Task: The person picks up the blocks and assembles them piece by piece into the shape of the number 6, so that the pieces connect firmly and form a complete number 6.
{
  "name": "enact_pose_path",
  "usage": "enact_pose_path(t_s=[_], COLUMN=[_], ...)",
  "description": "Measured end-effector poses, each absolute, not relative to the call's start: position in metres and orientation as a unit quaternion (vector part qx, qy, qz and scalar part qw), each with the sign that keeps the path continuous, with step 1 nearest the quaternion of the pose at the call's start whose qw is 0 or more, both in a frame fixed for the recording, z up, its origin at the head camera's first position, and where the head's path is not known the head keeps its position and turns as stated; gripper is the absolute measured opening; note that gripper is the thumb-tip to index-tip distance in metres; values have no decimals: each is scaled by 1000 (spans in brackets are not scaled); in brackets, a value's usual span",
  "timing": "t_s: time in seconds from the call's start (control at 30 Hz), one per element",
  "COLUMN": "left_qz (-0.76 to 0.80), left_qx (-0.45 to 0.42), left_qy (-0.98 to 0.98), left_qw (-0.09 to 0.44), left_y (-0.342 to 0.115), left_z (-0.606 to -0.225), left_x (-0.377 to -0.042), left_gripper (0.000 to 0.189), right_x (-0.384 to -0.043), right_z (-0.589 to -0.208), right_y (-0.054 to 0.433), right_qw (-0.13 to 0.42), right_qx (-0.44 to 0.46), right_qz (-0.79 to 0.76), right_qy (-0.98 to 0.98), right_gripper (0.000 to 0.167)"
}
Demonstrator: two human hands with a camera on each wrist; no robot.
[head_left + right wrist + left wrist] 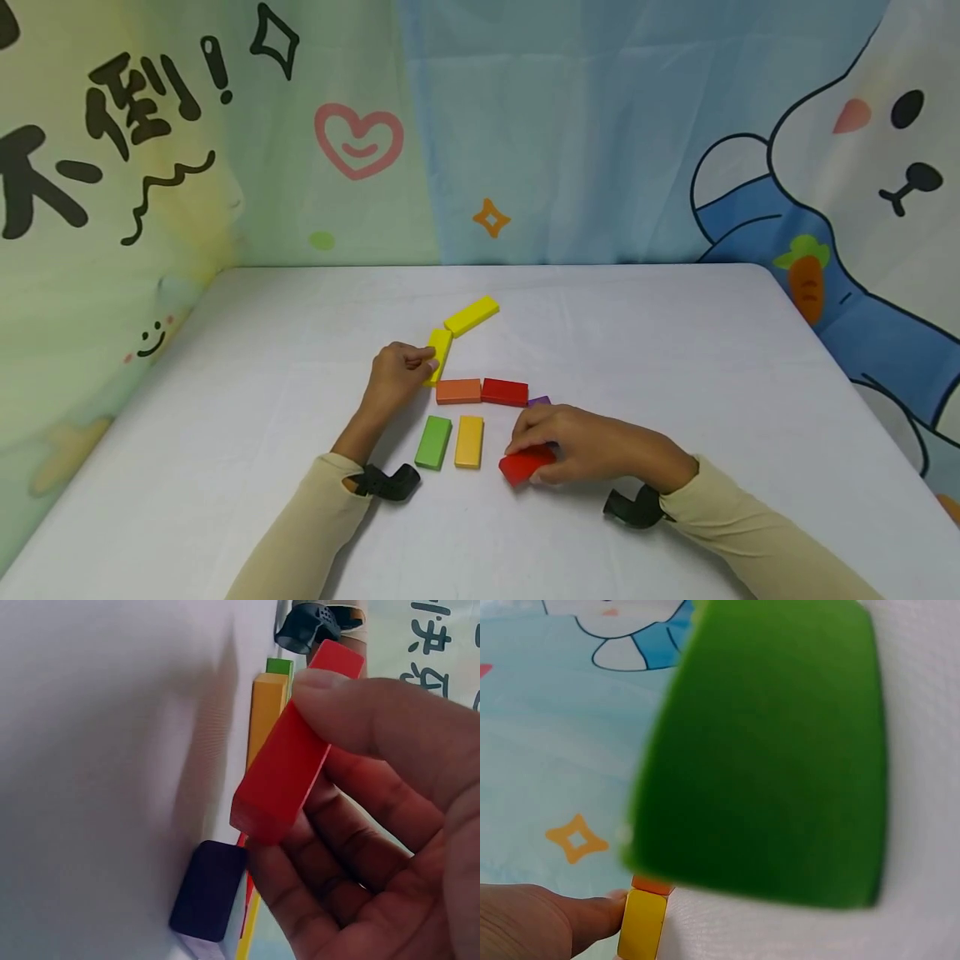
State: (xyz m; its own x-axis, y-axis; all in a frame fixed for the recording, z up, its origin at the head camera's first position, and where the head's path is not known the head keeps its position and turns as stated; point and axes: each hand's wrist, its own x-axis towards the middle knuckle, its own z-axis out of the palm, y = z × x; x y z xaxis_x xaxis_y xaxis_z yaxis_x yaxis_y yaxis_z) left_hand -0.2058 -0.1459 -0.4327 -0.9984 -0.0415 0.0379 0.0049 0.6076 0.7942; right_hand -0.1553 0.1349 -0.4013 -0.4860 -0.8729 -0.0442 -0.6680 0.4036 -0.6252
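Observation:
In the head view my left hand [401, 379] has thumb and fingertip at the left side of a yellow block [441, 343]. The left wrist view shows the thumb [596, 919] against the yellow block's [642, 926] side. Its lower end lies close by an orange block [458, 392], beside a dark red block [505, 392]. My right hand [592, 442] pinches a red block [521, 467] between thumb and fingers, tilted over the table in the right wrist view. A purple block [539, 401], partly hidden by that hand, lies beyond it.
A second yellow block [472, 317] lies slantwise at the far end. Between the hands are a green block [433, 442] and an amber block [468, 442]. The white table [645, 333] ends at a printed cloth backdrop [570, 150].

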Motion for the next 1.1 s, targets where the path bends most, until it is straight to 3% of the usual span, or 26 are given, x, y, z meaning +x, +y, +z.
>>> enact_pose_path(t_s=[1.1], left_qz=[-448], left_qx=[11], left_qy=[-893], left_qw=[26], left_y=[-146], left_z=[-433], left_x=[-206], left_gripper=[26], right_x=[-154], right_z=[-407], right_y=[133], right_qw=[192], right_qx=[-466], right_qz=[-236], right_qy=[831], right_gripper=[30])
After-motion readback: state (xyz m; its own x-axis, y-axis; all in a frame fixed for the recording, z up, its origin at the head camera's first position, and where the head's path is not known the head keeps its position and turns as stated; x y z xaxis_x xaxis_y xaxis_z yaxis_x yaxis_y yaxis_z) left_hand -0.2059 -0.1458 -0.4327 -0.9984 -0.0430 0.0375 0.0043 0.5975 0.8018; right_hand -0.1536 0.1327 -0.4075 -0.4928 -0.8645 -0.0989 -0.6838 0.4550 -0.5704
